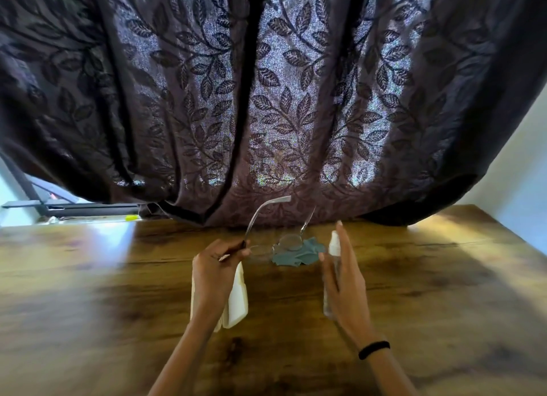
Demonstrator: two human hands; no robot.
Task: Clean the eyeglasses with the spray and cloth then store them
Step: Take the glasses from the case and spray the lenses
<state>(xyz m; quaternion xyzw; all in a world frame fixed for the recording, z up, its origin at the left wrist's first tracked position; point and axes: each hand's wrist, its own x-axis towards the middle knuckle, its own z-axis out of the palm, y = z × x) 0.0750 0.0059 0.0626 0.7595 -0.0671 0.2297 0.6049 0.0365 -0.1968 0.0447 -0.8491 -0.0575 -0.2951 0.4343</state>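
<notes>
Above the wooden table [118,277], the left hand [214,265] is pinching the clear eyeglasses [275,238] by one temple while the right hand [344,280] is gripping the spray bottle [334,247] beside them, the blue cloth [299,255] lying crumpled just beyond.

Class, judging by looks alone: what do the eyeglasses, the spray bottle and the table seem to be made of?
Eyeglasses: clear glossy plastic frame, probably; the curtain shows through its temples.
Spray bottle: transparent plastic or glass body, unclear which, with an opaque white matte nozzle.
Table: wood or wood-look laminate; brown grain, smooth finish reflecting window light.
</notes>
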